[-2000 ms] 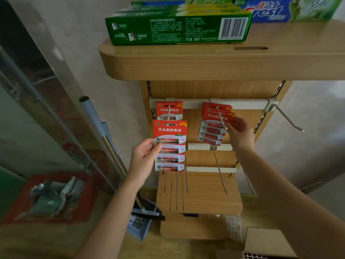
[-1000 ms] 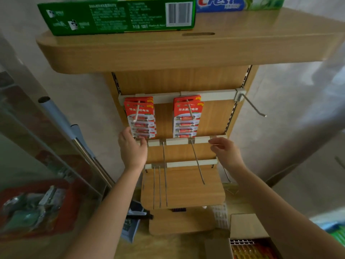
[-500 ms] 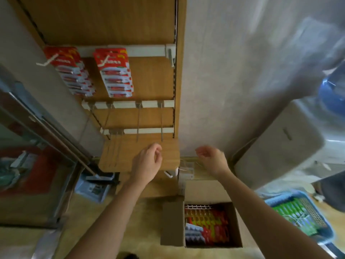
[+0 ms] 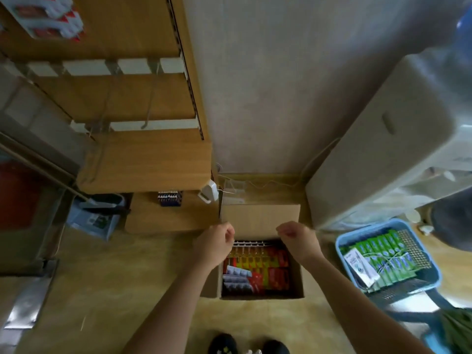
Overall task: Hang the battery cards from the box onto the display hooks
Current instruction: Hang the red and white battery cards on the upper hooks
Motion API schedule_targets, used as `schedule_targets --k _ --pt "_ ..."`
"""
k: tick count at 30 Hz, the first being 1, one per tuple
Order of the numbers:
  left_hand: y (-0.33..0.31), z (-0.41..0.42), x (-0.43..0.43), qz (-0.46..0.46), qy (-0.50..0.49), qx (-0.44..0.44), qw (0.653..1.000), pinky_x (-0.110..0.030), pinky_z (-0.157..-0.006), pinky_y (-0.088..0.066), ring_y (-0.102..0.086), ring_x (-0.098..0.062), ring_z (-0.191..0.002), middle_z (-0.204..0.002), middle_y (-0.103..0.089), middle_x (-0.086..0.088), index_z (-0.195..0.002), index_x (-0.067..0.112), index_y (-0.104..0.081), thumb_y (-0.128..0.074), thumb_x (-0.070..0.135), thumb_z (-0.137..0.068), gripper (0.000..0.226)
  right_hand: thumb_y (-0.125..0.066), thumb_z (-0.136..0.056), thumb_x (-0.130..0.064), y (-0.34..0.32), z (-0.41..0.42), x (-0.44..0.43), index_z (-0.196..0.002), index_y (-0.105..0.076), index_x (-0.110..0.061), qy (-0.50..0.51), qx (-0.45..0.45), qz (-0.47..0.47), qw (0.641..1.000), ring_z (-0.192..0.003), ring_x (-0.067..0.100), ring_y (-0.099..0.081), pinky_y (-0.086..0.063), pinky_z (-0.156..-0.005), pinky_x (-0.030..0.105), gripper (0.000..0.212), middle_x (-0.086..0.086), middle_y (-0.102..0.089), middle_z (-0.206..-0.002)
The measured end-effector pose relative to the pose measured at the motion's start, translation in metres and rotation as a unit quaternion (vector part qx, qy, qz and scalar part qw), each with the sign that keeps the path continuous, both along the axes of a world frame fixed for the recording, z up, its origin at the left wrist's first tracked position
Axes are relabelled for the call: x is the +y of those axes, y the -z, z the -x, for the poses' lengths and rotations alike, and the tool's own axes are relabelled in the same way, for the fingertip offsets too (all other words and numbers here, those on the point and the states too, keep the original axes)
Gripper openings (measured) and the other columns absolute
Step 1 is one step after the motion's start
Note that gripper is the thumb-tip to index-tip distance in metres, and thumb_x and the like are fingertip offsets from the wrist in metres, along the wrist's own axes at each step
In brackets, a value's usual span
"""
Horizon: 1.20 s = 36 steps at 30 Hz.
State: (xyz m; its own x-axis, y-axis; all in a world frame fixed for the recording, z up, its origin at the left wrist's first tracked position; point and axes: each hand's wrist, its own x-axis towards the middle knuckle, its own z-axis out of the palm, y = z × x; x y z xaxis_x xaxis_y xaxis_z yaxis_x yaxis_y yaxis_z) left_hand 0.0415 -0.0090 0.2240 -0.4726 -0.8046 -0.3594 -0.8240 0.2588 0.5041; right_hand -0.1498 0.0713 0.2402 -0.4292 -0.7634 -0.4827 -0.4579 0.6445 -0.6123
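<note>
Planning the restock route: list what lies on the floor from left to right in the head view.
Blue dustpan → cardboard box → blue basket.

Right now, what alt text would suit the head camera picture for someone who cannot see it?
A left hand and a right hand, empty with fingers curled, hover over an open cardboard box of red battery cards on the floor. A wooden rack with hooks stands upper left; a blue basket of green packs sits right.
</note>
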Motion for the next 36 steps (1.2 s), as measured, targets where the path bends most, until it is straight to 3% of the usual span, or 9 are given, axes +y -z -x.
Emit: schedule_targets --k 8,11,15,19,22,26,29,33,36 --pt "0.172 0.015 0.024 -0.08 0.023 0.02 0.996 -0.034 -0.077 -0.055 -0.064 -0.017 -0.084 -0.096 -0.067 -0.003 -0.096 0.013 -0.062 -0.052 0.012 -0.091 0.011 -0.048 -0.093 -0.024 0.164 0.004 0.025 -0.1 -0.066 -0.026 0.005 -0.031 -0.045 0.998 -0.093 0.014 -0.058 -0.052 -0.082 0.029 0.019 0.001 -0.066 -0.111" --pt "0.243 0.02 0.029 -0.103 0.059 0.026 0.993 -0.031 -0.081 -0.053 -0.062 -0.015 -0.089 -0.1 -0.067 -0.004 -0.096 0.011 -0.064 -0.053 0.012 -0.091 0.012 -0.05 -0.093 -0.026 0.231 0.007 0.029 -0.105 -0.065 -0.024 -0.009 -0.056 -0.061 0.997 -0.097 0.014 -0.058 -0.053 -0.085 0.03 0.019 0.001 -0.063 -0.115" --pt "0.328 0.03 0.029 -0.158 0.149 0.0 0.976 -0.029 -0.081 -0.051 -0.061 -0.01 -0.089 -0.103 -0.068 0.0 -0.099 0.014 -0.068 -0.057 0.02 -0.089 0.016 -0.053 -0.091 -0.016 0.316 0.014 0.028 -0.11 -0.066 -0.014 -0.075 -0.064 -0.104 0.99 -0.102 0.018 -0.062 -0.049 -0.083 0.025 0.023 0.005 -0.065 -0.112" --pt "0.386 0.04 0.039 -0.256 0.238 -0.022 0.937 -0.028 -0.078 -0.047 -0.058 -0.011 -0.089 -0.102 -0.068 0.001 -0.096 0.014 -0.07 -0.071 0.033 -0.078 0.026 -0.054 -0.087 -0.007 0.389 0.018 0.028 -0.099 -0.071 -0.009 -0.199 -0.08 -0.173 0.961 -0.091 0.015 -0.068 -0.053 -0.089 0.027 0.021 0.008 -0.072 -0.103" --pt "0.417 0.045 0.048 -0.252 0.314 -0.061 0.913 -0.031 -0.08 -0.046 -0.056 -0.017 -0.098 -0.111 -0.063 -0.001 -0.104 0.013 -0.067 -0.075 0.033 -0.073 0.037 -0.056 -0.087 -0.008 0.422 0.021 0.03 -0.1 -0.071 -0.009 -0.26 -0.101 -0.186 0.942 -0.074 0.004 -0.065 -0.053 -0.081 0.021 0.02 0.005 -0.072 -0.097" --pt "0.426 0.052 0.047 -0.176 0.363 -0.052 0.913 -0.034 -0.066 -0.042 -0.052 -0.015 -0.07 -0.079 -0.06 -0.004 -0.088 0.008 -0.068 -0.067 0.028 -0.082 0.021 -0.06 -0.083 -0.008 0.441 0.022 0.034 -0.092 -0.071 -0.011 -0.302 -0.105 -0.216 0.923 -0.068 0.003 -0.058 -0.048 -0.072 0.021 0.015 0.001 -0.068 -0.085" --pt "0.416 0.044 0.031 -0.15 0.311 0.001 0.939 -0.029 -0.058 -0.035 -0.043 -0.009 -0.054 -0.059 -0.05 -0.001 -0.067 0.004 -0.061 -0.068 0.025 -0.081 0.026 -0.062 -0.083 -0.008 0.441 0.022 0.042 -0.072 -0.063 -0.019 -0.297 -0.106 -0.237 0.919 -0.063 0.004 -0.053 -0.044 -0.062 0.016 0.015 -0.006 -0.06 -0.068" --pt "0.39 0.026 -0.002 -0.196 0.127 0.144 0.962 -0.039 -0.081 -0.055 -0.07 -0.023 -0.083 -0.087 -0.073 -0.011 -0.085 0.003 -0.071 -0.074 0.018 -0.076 0.018 -0.067 -0.08 -0.01 0.437 0.016 0.05 -0.103 -0.068 -0.008 -0.286 -0.131 -0.234 0.92 -0.089 0.012 -0.058 -0.049 -0.08 0.023 0.023 -0.001 -0.064 -0.095" --pt "0.366 0.023 -0.017 -0.2 0.041 0.205 0.957 -0.032 -0.078 -0.057 -0.072 -0.017 -0.082 -0.087 -0.074 -0.001 -0.087 0.013 -0.07 -0.074 0.017 -0.075 0.014 -0.076 -0.074 -0.028 0.44 0.003 0.052 -0.084 -0.07 -0.014 -0.307 -0.082 -0.24 0.917 -0.089 0.011 -0.057 -0.045 -0.07 0.021 0.018 -0.004 -0.067 -0.086"
